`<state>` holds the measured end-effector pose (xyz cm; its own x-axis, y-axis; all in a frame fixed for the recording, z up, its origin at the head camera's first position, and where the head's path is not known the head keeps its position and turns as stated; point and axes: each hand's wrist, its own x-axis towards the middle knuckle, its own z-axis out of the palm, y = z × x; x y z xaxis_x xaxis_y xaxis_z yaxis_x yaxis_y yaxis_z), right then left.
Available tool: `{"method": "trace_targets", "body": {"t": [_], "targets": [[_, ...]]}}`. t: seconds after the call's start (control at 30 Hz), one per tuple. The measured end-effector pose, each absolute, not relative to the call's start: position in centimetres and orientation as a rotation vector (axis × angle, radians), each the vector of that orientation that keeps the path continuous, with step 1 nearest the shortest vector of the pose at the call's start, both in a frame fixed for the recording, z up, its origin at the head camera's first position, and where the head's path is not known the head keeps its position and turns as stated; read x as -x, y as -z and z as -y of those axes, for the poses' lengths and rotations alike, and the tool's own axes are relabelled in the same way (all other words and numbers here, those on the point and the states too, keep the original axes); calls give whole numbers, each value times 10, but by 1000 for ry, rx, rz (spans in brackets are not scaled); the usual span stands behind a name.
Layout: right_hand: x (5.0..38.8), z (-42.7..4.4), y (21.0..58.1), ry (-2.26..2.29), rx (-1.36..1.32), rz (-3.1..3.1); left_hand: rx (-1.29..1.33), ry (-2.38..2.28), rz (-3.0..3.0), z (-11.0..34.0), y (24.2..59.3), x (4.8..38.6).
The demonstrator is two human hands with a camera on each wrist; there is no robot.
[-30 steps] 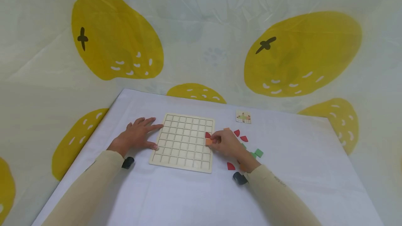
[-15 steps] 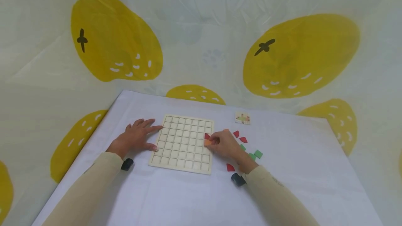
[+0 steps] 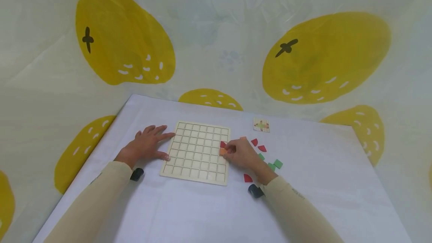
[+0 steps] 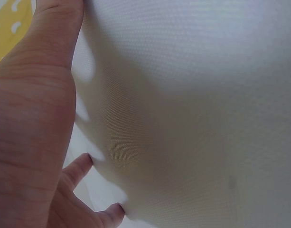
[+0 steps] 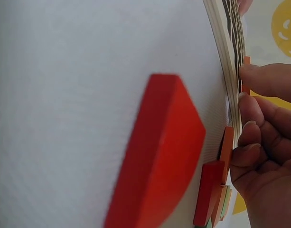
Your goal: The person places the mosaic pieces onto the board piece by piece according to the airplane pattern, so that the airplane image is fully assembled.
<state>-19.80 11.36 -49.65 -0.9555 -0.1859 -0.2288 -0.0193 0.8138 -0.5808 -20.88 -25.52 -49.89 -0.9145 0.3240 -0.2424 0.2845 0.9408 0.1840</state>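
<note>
A light wooden board with a square grid [image 3: 194, 153] lies in the middle of the table in the head view. My left hand [image 3: 148, 143] is spread flat, its thumb and index finger touching the board's left edge. My right hand [image 3: 243, 156] pinches an orange square tile [image 3: 222, 152] at a cell along the right edge; in the right wrist view the thumb and a fingertip meet at the orange tile [image 5: 247, 60]. Just beyond it on the board sits a red quarter-round tile [image 3: 223, 144], partly covered by the fingers. The left wrist view shows mostly tablecloth beside the left hand [image 4: 29, 123].
Right of the board lie loose red quarter-round tiles [image 3: 262, 148], several green squares [image 3: 278, 164] and an orange tile [image 3: 243, 138], partly behind the right hand. A small pattern card [image 3: 261, 125] lies at the back right. White cloth [image 3: 189, 213] covers the table.
The right hand stays at the same place on the board, with the orange tile shifted very slightly left. The left hand has not moved. The head view tilts a little.
</note>
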Motion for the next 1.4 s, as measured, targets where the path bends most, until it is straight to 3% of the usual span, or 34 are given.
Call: {"method": "trace_targets", "body": {"t": [1.07,1.4], "targets": [[199,-115,500,892,187,-2720,-459,-206,-2822,254,498,208],[204,-144,492,957,299,-2677,-453,-204,-2823,254,497,207]]}}
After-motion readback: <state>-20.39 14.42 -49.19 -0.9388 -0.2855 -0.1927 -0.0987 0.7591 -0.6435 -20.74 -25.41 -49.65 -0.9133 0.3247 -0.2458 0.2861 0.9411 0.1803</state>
